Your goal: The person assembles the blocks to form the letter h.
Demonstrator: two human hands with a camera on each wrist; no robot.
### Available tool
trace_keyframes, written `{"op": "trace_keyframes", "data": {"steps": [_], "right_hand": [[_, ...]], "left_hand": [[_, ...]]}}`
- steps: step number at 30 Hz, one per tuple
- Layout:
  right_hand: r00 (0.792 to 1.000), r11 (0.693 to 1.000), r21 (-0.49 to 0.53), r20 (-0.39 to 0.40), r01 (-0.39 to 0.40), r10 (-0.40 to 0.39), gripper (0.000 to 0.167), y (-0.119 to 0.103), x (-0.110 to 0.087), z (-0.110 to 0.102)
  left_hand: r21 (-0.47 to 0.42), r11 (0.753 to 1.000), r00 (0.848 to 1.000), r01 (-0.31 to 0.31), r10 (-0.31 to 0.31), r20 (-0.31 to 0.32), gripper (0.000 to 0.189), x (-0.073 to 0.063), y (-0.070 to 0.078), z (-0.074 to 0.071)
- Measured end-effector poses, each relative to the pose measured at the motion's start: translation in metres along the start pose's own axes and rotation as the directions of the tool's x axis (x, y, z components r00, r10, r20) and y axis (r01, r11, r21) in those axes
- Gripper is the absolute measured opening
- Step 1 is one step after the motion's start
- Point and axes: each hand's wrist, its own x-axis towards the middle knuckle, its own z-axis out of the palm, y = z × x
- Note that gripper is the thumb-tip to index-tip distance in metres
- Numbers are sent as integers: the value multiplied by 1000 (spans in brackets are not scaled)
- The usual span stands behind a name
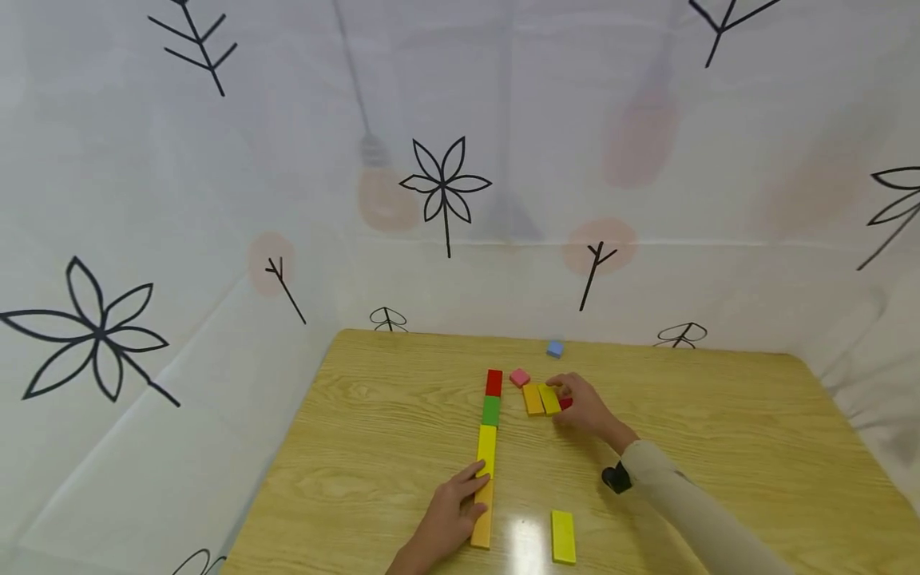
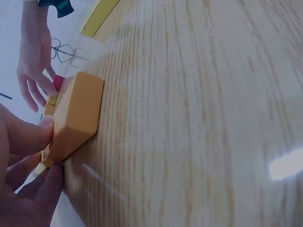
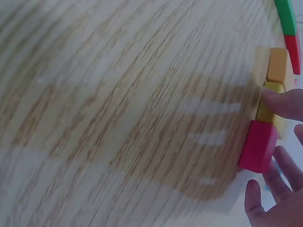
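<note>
A straight row on the table has a red block [image 1: 493, 382], a green block [image 1: 491, 410], a yellow block [image 1: 486, 444] and an orange block [image 1: 482, 523] end to end. At its near end my left hand [image 1: 447, 515] holds the orange block between thumb and fingers, fingertips reaching the yellow one. To the right, my right hand [image 1: 585, 409] pinches a second yellow block [image 1: 549, 398], its thumb [image 3: 279, 100] on the near end. That block lies between a second orange block [image 1: 533, 400] and a crimson block [image 3: 258, 146], partly hidden by the hand in the head view.
A pink block [image 1: 520, 378] lies beside the row's far end, and a small blue block [image 1: 555, 349] sits by the table's back edge. Another yellow block [image 1: 564, 537] lies near the front. A patterned white cloth [image 1: 517, 287] hangs behind the wooden table [image 1: 683, 415].
</note>
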Motion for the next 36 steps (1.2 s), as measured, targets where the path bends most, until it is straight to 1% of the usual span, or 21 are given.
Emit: {"op": "trace_keyframes", "data": {"steps": [5,9,13,22,29,33,36], "right_hand": [[1000,1000,-6,18,-14,15,61,4,7,2],[998,1000,-4,58,25,-25,62,6,10,2],[997,1000,0,77,27,-27,60,6,11,1],[998,998,59,57,-21,18,56,6,8,-2],[999,998,61,53,7,-11,55,6,6,-4],[999,998,62,40,20,-22,55,7,6,-5],[1000,998,69,24,11,-12,55,9,7,-6]], "left_hand": [[-6,1000,1000,11,-11,8,42,-1,2,0],[7,1000,1000,6,-6,6,42,0,3,0],[16,1000,1000,-9,9,0,42,0,2,1],[16,1000,1000,17,-17,10,42,0,2,0],[13,1000,1000,20,-21,17,42,1,2,-1],[17,1000,1000,-3,2,6,42,1,2,0],[26,999,1000,-29,29,-3,42,1,2,0]]}}
